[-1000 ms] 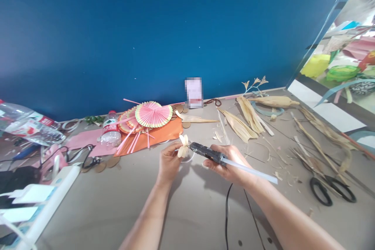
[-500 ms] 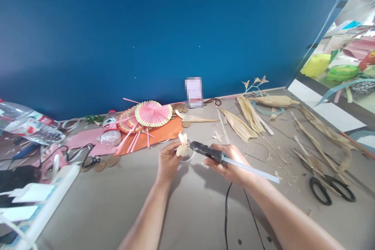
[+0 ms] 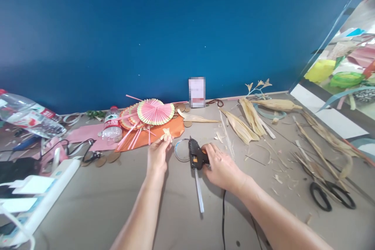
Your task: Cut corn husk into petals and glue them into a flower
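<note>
Between the fingertips of my left hand [image 3: 158,156] is a small pale husk flower [image 3: 166,133], held up in front of the orange sheet. My right hand [image 3: 221,164] is closed round the handle of a black hot glue gun [image 3: 195,153], whose nozzle points away from me. A long whitish glue stick [image 3: 199,193] sticks out of the gun's back end. Just left of the gun lies a roll of clear tape or a ring [image 3: 182,150]; I cannot tell which. The gun's black cable [image 3: 224,215] runs toward me over the table.
Pink pleated paper fans [image 3: 155,111] lie on an orange sheet [image 3: 172,128] beside a bottle [image 3: 112,125]. Dried corn husks [image 3: 241,125], scraps and black-handled scissors [image 3: 320,196] are on the right. A white power strip [image 3: 63,179] is on the left. A blue wall [image 3: 175,39] stands behind.
The glue gun has come away from the flower and turned so its nozzle points away from me. My left hand has moved left with the flower, which has tilted.
</note>
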`<state>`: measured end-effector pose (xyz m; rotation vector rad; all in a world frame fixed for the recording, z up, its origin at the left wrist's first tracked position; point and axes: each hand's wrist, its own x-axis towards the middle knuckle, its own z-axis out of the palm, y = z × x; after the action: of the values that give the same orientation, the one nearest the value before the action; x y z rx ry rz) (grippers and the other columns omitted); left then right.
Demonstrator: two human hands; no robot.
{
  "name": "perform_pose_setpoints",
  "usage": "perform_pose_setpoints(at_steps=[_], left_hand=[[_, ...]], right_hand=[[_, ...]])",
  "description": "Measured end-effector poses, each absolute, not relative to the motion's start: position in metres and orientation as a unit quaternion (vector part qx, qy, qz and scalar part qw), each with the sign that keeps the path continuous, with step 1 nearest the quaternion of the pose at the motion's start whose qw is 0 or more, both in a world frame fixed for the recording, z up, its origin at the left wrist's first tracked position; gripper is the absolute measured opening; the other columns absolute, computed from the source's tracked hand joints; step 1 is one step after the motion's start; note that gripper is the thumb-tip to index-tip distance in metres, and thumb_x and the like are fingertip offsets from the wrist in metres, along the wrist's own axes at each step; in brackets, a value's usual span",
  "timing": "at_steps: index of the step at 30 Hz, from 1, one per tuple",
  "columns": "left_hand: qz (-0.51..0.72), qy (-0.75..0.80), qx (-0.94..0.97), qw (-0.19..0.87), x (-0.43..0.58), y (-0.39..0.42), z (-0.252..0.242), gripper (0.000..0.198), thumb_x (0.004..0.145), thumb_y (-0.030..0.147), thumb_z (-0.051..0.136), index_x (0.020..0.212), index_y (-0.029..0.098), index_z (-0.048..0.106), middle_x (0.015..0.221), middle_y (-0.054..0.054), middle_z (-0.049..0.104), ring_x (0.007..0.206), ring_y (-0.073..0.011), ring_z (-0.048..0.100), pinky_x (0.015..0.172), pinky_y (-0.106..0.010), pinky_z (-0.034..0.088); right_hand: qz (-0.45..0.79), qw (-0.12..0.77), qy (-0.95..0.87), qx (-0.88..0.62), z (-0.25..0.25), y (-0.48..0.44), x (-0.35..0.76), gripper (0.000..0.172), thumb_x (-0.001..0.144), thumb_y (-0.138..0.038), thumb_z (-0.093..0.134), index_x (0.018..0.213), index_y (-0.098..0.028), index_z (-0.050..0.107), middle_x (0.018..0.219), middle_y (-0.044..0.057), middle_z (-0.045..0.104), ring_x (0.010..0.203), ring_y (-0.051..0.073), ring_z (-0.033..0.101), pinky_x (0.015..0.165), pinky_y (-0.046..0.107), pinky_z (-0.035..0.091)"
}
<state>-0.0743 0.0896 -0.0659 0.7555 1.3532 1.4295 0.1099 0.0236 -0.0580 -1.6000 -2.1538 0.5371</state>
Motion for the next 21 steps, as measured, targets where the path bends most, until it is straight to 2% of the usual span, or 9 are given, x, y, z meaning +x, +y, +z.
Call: perform_pose_setpoints(at_steps=[5,10,13,16,19,21], left_hand=[[0.587,0.518,0.274,0.559,-0.066,0.087,-0.073,0.027,0.047,0.027,0.076,0.068,0.013,0.065,0.068,-0.001,0.063,0.066,-0.0107,0.057,0.063,-0.023,0.043],[0.562,0.46,0.305,0.616,-0.054,0.078,-0.074,0.02,0.054,0.027,0.074,0.065,0.013,0.065,0.068,-0.002,0.061,0.069,-0.0124,0.056,0.064,-0.026,0.045],[0.547,0.458,0.351,0.606,-0.048,0.072,-0.072,0.016,0.056,0.026,0.072,0.064,0.013,0.065,0.064,-0.002,0.061,0.068,-0.0129,0.056,0.067,-0.026,0.044],[0.528,0.479,0.439,0.547,-0.045,0.068,-0.071,0.015,0.061,0.028,0.069,0.065,0.013,0.067,0.066,-0.003,0.064,0.069,-0.0151,0.057,0.071,-0.027,0.043],[0.506,0.49,0.504,0.499,-0.045,0.064,-0.071,0.015,0.063,0.028,0.066,0.07,0.015,0.068,0.071,-0.004,0.066,0.072,-0.0178,0.058,0.072,-0.029,0.042],[0.498,0.486,0.529,0.486,-0.044,0.062,-0.072,0.014,0.063,0.027,0.066,0.071,0.015,0.069,0.073,-0.004,0.066,0.073,-0.0183,0.057,0.071,-0.029,0.042]], right_hand=[[0.185,0.186,-0.778,-0.571,-0.061,0.026,0.112,0.028,0.068,-0.012,0.048,0.096,-0.015,0.045,0.094,0.009,0.051,0.084,0.02,0.049,0.073,0.029,0.037],[0.164,0.151,-0.774,-0.593,-0.057,0.027,0.116,0.025,0.069,-0.013,0.049,0.094,-0.015,0.047,0.089,0.008,0.051,0.08,0.02,0.048,0.069,0.029,0.036],[0.157,0.136,-0.777,-0.594,-0.058,0.027,0.12,0.023,0.07,-0.015,0.05,0.092,-0.016,0.048,0.088,0.008,0.05,0.077,0.02,0.049,0.067,0.028,0.036],[0.163,0.138,-0.78,-0.588,-0.059,0.026,0.124,0.025,0.069,-0.019,0.054,0.093,-0.016,0.05,0.088,0.007,0.049,0.078,0.02,0.049,0.07,0.029,0.037],[0.17,0.189,-0.776,-0.578,-0.055,0.026,0.125,0.036,0.066,-0.021,0.058,0.101,-0.016,0.051,0.093,0.008,0.048,0.086,0.022,0.049,0.075,0.032,0.038],[0.185,0.277,-0.755,-0.565,-0.05,0.026,0.123,0.037,0.069,-0.02,0.056,0.105,-0.017,0.05,0.098,0.009,0.048,0.089,0.021,0.049,0.077,0.033,0.04]])
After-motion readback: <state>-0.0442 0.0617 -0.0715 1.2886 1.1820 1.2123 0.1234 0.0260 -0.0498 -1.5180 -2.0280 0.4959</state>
